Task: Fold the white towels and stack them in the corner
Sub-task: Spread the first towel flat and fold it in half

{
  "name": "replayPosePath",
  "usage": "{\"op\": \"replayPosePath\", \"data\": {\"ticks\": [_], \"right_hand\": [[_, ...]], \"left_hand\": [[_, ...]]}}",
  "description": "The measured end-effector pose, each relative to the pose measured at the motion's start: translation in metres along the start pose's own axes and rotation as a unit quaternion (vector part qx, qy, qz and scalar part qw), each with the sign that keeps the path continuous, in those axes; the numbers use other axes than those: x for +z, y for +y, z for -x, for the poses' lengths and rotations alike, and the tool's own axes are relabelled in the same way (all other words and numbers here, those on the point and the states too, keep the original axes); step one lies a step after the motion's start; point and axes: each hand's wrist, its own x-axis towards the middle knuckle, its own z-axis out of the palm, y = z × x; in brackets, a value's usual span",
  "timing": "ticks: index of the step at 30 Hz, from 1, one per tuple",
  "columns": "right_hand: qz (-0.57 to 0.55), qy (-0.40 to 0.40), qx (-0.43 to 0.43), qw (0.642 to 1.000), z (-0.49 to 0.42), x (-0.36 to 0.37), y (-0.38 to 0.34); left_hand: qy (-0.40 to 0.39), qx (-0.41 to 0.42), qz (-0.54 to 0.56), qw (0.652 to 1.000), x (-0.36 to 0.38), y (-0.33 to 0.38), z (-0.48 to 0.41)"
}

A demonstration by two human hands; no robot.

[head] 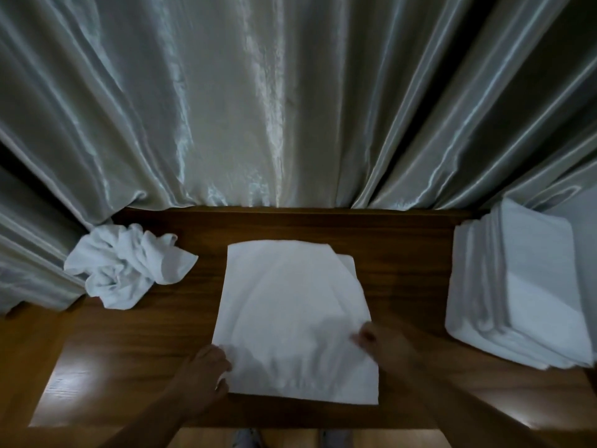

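A white towel (pixel 290 315) lies spread flat in the middle of the wooden table (pixel 403 253), partly folded, with a second layer showing at its far right corner. My left hand (pixel 206 370) pinches its near left edge. My right hand (pixel 378 341) grips its right edge near the front. A crumpled white towel (pixel 129 270) lies at the table's far left. A stack of several folded white towels (pixel 517 286) sits in the far right corner.
A shiny grey curtain (pixel 274 108) hangs along the table's back edge and drapes around the left side. Bare wood shows between the flat towel and the stack. The table's front edge runs just below the towel, with the floor under it.
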Motion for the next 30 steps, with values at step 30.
{"op": "replayPosePath", "data": {"ticks": [30], "right_hand": [[-0.097, 0.149, 0.321, 0.93, -0.19, -0.082, 0.014]], "left_hand": [[0.047, -0.056, 0.051, 0.996, 0.019, 0.018, -0.034]]}}
